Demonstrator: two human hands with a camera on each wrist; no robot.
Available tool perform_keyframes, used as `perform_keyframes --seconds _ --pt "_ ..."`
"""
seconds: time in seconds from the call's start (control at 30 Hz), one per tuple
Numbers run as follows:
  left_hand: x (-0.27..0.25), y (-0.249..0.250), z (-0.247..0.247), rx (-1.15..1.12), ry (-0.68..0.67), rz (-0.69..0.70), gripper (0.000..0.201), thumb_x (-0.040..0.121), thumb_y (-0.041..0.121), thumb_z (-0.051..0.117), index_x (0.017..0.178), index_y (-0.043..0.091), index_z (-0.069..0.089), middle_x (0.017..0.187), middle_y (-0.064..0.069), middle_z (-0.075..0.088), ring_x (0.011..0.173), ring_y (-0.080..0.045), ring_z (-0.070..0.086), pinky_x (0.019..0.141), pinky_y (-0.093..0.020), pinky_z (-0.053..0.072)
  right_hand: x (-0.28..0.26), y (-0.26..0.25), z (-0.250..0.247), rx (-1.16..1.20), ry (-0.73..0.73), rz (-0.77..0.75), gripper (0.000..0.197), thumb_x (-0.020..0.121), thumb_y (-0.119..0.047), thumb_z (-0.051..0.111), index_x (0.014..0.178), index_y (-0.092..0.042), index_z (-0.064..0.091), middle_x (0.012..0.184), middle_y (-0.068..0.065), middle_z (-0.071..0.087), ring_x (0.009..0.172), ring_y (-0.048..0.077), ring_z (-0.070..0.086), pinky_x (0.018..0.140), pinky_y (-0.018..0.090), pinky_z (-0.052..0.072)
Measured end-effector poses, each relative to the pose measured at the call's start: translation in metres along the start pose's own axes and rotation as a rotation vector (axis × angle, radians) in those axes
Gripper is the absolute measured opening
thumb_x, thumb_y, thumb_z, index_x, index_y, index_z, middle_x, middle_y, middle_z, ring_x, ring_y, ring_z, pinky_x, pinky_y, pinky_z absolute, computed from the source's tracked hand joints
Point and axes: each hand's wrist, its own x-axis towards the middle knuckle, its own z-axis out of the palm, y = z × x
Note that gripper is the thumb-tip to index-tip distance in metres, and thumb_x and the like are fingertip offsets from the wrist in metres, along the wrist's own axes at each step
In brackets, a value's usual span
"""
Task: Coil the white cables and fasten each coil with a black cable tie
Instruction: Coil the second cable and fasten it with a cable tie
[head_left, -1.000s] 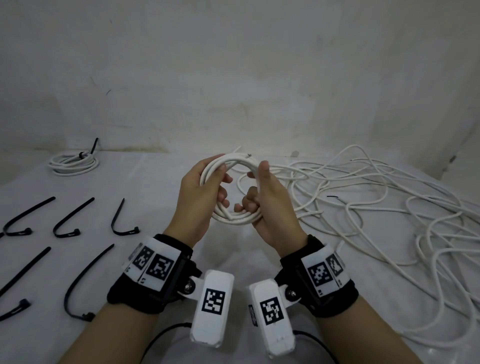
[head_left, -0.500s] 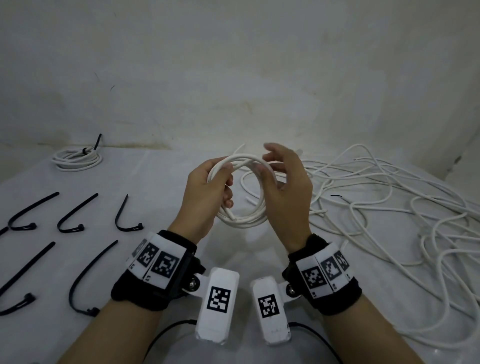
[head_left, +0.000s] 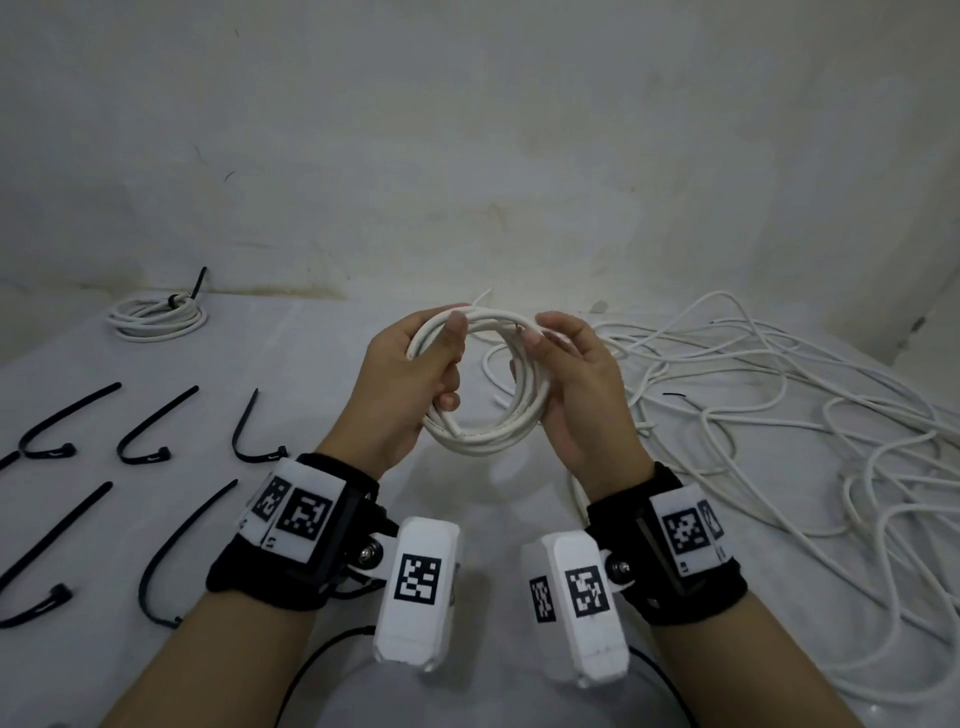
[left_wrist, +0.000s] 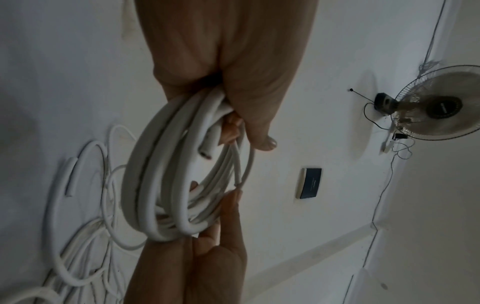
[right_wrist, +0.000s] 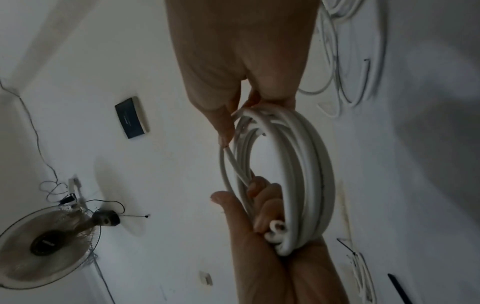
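A white cable coil (head_left: 488, 441) of several turns hangs upright above the table between both hands. My left hand (head_left: 452, 374) grips its left side, thumb over the top and fingers curled through the ring. My right hand (head_left: 540, 353) holds the right side, the thumb pressing a cable end onto the upper turns and the fingers behind. The left wrist view shows the coil (left_wrist: 155, 174) under my left hand (left_wrist: 233, 92). In the right wrist view my right hand (right_wrist: 233, 115) pinches the coil (right_wrist: 306, 174). Several black cable ties (head_left: 156, 431) lie on the left.
A finished coil (head_left: 156, 317) bound with a black tie lies at the back left by the wall. A loose tangle of white cable (head_left: 779, 415) covers the right half of the white table (head_left: 322, 364).
My right hand let go of the coil's lower right, opened, and now holds the upper right with the thumb on the turns. The left hand kept its grip; the coil rose slightly.
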Motion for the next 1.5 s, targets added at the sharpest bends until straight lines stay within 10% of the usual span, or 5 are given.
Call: perform_keyframes --seconds 0.5,0.63,0.87,1.07,1.5 --pt "0.0012 -0.0022 -0.0010 -0.050 0.096 -0.058 0.024 0.097 0.016 0.051 0.113 0.004 0.063 0.065 0.001 0.047 0.042 -0.006 0.031 0.038 -0.016 0.030 -0.0020 -0.0006 -0.0071 -0.332 -0.123 -0.082 0.021 0.083 0.005 0.065 0.091 -0.014 0.070 0.089 -0.001 0.071 0.074 0.015 0.064 0.079 0.038 0.056" --pt "0.0007 -0.0033 -0.0015 -0.015 0.066 -0.026 0.023 0.097 0.015 0.050 0.113 0.005 0.063 0.068 -0.001 0.051 0.043 -0.007 0.034 0.040 -0.017 0.033 -0.0049 -0.0014 -0.0027 -0.261 -0.113 -0.021 0.008 0.092 -0.016 0.059 0.100 -0.013 0.057 0.101 0.008 0.063 0.083 0.020 0.067 0.071 0.036 0.058" --pt "-0.0035 -0.0047 0.0018 0.161 -0.030 0.031 0.021 0.096 0.015 0.052 0.110 0.007 0.066 0.070 0.001 0.059 0.046 -0.008 0.040 0.043 -0.019 0.037 -0.0042 -0.0056 -0.0039 -0.241 -0.235 0.245 0.059 0.079 -0.063 0.050 0.101 -0.010 0.065 0.069 0.003 0.057 0.048 0.014 0.053 0.058 0.033 0.052" --pt "-0.0060 -0.0052 0.0044 0.189 -0.053 0.063 0.022 0.096 0.016 0.052 0.110 0.008 0.067 0.068 0.002 0.058 0.047 -0.008 0.042 0.046 -0.020 0.041 -0.0087 -0.0030 0.0008 -0.530 -0.131 -0.127 0.023 0.089 -0.022 0.066 0.108 -0.010 0.064 0.071 0.004 0.059 0.048 0.014 0.051 0.046 0.027 0.048" --pt "-0.0073 -0.0058 0.0067 0.092 -0.068 -0.206 0.033 0.095 0.041 0.048 0.095 0.011 0.062 0.058 0.004 0.052 0.048 -0.011 0.052 0.060 -0.030 0.046 -0.0049 0.0017 -0.0012 -0.479 0.042 -0.270 0.008 0.091 -0.015 0.062 0.092 -0.011 0.069 0.058 0.001 0.053 0.041 0.017 0.041 0.038 0.021 0.037"
